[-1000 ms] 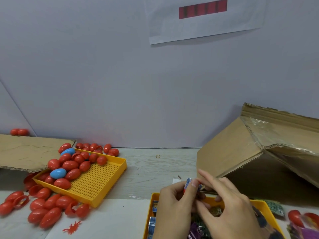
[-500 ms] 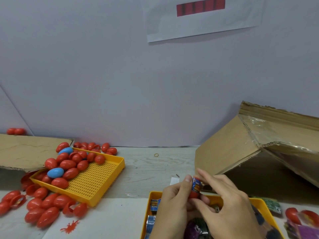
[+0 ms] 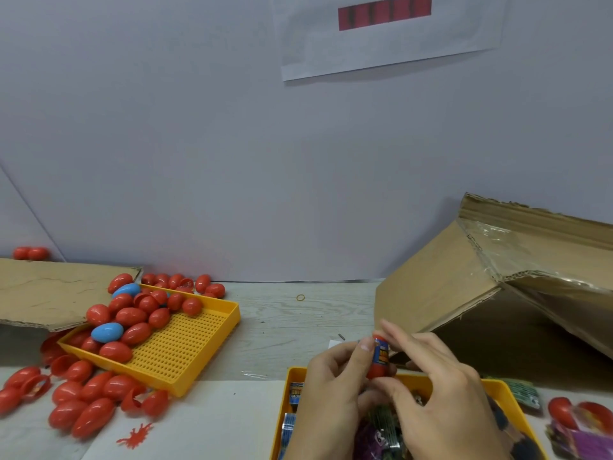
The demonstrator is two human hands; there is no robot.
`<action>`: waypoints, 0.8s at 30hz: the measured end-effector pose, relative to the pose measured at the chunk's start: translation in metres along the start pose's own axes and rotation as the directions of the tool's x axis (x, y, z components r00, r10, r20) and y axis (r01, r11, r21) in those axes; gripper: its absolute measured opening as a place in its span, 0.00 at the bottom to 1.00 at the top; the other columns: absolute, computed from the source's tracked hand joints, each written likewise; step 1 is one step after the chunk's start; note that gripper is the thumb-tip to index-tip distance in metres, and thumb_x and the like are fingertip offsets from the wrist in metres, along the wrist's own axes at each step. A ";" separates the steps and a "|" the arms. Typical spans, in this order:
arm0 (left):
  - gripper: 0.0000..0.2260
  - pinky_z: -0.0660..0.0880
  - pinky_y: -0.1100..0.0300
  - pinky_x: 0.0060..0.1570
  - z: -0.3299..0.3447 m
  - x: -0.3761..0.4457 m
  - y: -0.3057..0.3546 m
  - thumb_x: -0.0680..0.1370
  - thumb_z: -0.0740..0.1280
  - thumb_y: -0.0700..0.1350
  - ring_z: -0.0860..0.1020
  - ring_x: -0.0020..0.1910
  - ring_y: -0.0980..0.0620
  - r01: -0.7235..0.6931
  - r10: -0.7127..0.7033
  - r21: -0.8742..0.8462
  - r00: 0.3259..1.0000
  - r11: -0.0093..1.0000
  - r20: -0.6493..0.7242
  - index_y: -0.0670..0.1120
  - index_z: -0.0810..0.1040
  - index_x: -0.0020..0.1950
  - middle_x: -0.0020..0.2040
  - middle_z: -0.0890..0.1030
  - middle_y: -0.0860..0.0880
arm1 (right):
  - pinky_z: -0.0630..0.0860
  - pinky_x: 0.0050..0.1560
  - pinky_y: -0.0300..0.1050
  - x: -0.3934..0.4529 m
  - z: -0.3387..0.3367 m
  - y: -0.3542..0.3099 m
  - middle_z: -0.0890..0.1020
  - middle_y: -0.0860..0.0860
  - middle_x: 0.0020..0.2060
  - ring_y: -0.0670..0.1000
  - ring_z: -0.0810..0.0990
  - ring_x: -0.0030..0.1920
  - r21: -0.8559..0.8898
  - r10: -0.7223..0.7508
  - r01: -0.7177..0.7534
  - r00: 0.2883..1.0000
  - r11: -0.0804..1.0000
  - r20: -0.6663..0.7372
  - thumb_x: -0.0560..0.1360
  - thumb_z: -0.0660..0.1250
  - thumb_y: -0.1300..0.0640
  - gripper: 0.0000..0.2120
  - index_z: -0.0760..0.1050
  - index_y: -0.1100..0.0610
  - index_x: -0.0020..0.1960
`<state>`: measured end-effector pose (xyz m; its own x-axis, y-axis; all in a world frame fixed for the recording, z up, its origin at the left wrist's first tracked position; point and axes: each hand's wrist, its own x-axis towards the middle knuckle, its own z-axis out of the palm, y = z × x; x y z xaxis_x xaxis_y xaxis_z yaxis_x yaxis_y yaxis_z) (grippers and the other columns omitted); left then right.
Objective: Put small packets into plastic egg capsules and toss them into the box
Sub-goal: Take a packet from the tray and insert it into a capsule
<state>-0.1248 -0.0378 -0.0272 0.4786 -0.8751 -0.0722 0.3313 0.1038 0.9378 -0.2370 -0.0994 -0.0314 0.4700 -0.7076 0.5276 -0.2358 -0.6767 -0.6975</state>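
**Both my hands on one red capsule, low and right of centre**

My left hand [image 3: 331,390] and right hand [image 3: 441,393] are together at the bottom of the frame, right of centre, both holding one red egg capsule [image 3: 379,357]. The capsule stands roughly upright between my fingertips, with a blue and orange small packet [image 3: 381,352] showing at its upper part; I cannot tell how far in the packet sits. My left thumb lies against the capsule's left side, my right fingers curl round its right and lower side.

Under my hands is a yellow tray [image 3: 497,388] with more packets in it, mostly hidden by my hands. The open cardboard box [image 3: 447,293] lies tipped on its side at the right of the frame, its opening towards me.

At the left a second yellow tray [image 3: 185,353], with a perforated floor, holds red capsules and two blue capsules [image 3: 106,332]. More red capsules [image 3: 83,403] lie loose on the surface at lower left, near a red splat-shaped toy [image 3: 134,438]. A flat piece of cardboard [image 3: 49,290] lies at the left edge. A rubber band [image 3: 300,297] lies on the surface near the wall
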 end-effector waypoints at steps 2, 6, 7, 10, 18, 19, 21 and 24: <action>0.13 0.80 0.60 0.36 0.000 0.000 0.000 0.68 0.71 0.50 0.84 0.37 0.47 -0.016 0.016 0.020 1.000 1.000 0.027 0.42 0.87 0.44 0.39 0.84 0.37 | 0.70 0.48 0.25 -0.001 0.000 0.000 0.78 0.37 0.48 0.32 0.74 0.54 -0.014 0.007 -0.007 1.000 1.000 -0.006 0.63 0.79 0.65 0.35 0.74 0.43 0.64; 0.13 0.80 0.62 0.34 -0.001 0.000 0.000 0.68 0.71 0.51 0.84 0.35 0.48 -0.028 0.025 0.047 0.998 0.998 0.055 0.43 0.87 0.43 0.38 0.84 0.38 | 0.70 0.43 0.20 -0.001 0.001 0.002 0.78 0.37 0.47 0.31 0.71 0.55 -0.029 0.016 -0.017 1.000 0.999 -0.012 0.62 0.79 0.68 0.34 0.76 0.45 0.63; 0.13 0.80 0.62 0.34 -0.001 0.000 0.001 0.68 0.71 0.51 0.84 0.34 0.49 -0.027 0.024 0.049 0.998 0.998 0.058 0.43 0.87 0.43 0.38 0.84 0.38 | 0.69 0.45 0.18 -0.001 0.001 0.002 0.78 0.37 0.47 0.31 0.71 0.56 -0.028 0.016 -0.016 1.000 0.999 -0.013 0.62 0.79 0.68 0.34 0.76 0.45 0.63; 0.14 0.80 0.61 0.35 -0.001 0.000 0.001 0.68 0.72 0.51 0.84 0.34 0.49 -0.028 0.025 0.043 0.997 0.999 0.067 0.42 0.87 0.43 0.38 0.85 0.38 | 0.68 0.47 0.19 -0.001 0.000 0.001 0.78 0.37 0.47 0.31 0.71 0.55 -0.017 0.019 -0.019 1.000 1.000 -0.008 0.63 0.78 0.68 0.33 0.77 0.45 0.63; 0.12 0.80 0.60 0.39 0.003 -0.004 0.002 0.67 0.75 0.47 0.85 0.41 0.46 -0.027 0.025 0.029 0.998 0.999 0.051 0.43 0.87 0.47 0.41 0.85 0.38 | 0.73 0.47 0.24 0.000 -0.001 -0.001 0.79 0.35 0.49 0.33 0.76 0.53 0.073 0.001 -0.002 1.000 0.997 0.011 0.66 0.74 0.72 0.32 0.77 0.43 0.62; 0.12 0.80 0.61 0.39 0.002 -0.004 0.003 0.67 0.75 0.47 0.84 0.40 0.47 -0.020 0.018 0.033 0.998 0.999 0.058 0.42 0.87 0.47 0.41 0.85 0.38 | 0.73 0.48 0.23 0.000 -0.001 -0.001 0.78 0.34 0.50 0.32 0.75 0.54 0.072 -0.001 0.001 1.000 0.997 0.010 0.66 0.73 0.72 0.33 0.76 0.42 0.62; 0.12 0.80 0.62 0.38 0.001 -0.004 0.003 0.67 0.75 0.46 0.84 0.40 0.48 -0.011 0.008 0.045 0.997 0.999 0.073 0.42 0.86 0.47 0.42 0.85 0.38 | 0.72 0.48 0.22 0.000 0.000 -0.001 0.77 0.34 0.50 0.31 0.74 0.55 0.067 -0.003 0.003 1.000 0.998 0.005 0.66 0.73 0.73 0.35 0.73 0.39 0.62; 0.13 0.80 0.63 0.38 0.000 -0.003 0.003 0.67 0.76 0.46 0.84 0.40 0.49 -0.011 0.006 0.055 0.996 0.998 0.089 0.42 0.86 0.48 0.43 0.85 0.38 | 0.71 0.47 0.21 0.000 0.000 -0.001 0.77 0.34 0.50 0.31 0.74 0.55 0.056 -0.005 0.005 1.000 0.998 -0.004 0.67 0.72 0.74 0.37 0.70 0.36 0.61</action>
<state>-0.1255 -0.0346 -0.0240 0.4066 -0.9129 -0.0364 0.2809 0.0869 0.9558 -0.2365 -0.0990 -0.0309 0.4680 -0.7050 0.5329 -0.1854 -0.6678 -0.7209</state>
